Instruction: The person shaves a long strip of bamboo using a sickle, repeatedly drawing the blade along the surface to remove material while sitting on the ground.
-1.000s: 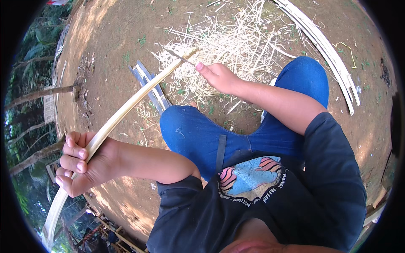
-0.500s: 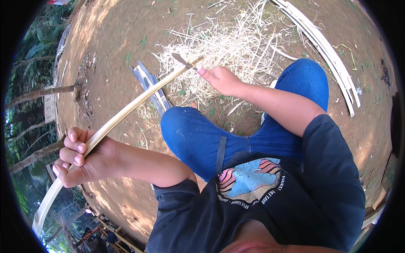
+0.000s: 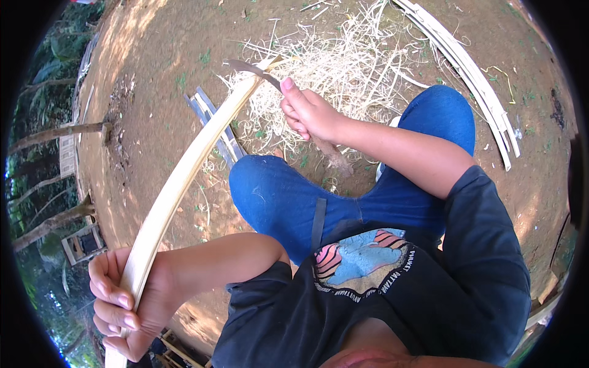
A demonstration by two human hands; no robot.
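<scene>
My left hand [image 3: 126,300] is closed round the lower part of a long pale bamboo strip [image 3: 178,178], low on the left. The strip slants up and away to the right, bowing slightly. In my right hand [image 3: 310,115] is a knife [image 3: 333,158], its brown wooden handle sticking out behind the fist. Its dark curved blade crosses the strip close to the far end; whether the edge bites into it I cannot tell. My knees in blue jeans lie beneath both arms.
A heap of thin pale shavings [image 3: 343,67] covers the ground ahead. Several long split strips [image 3: 469,73] lie at the far right. A small bundle of dark-edged slats [image 3: 208,116] rests beside my left knee. Trunks and greenery stand on the left.
My left hand has come down and nearer with the strip, which now shows its broader face. The knife has turned, so its blade lies across the strip and its handle shows.
</scene>
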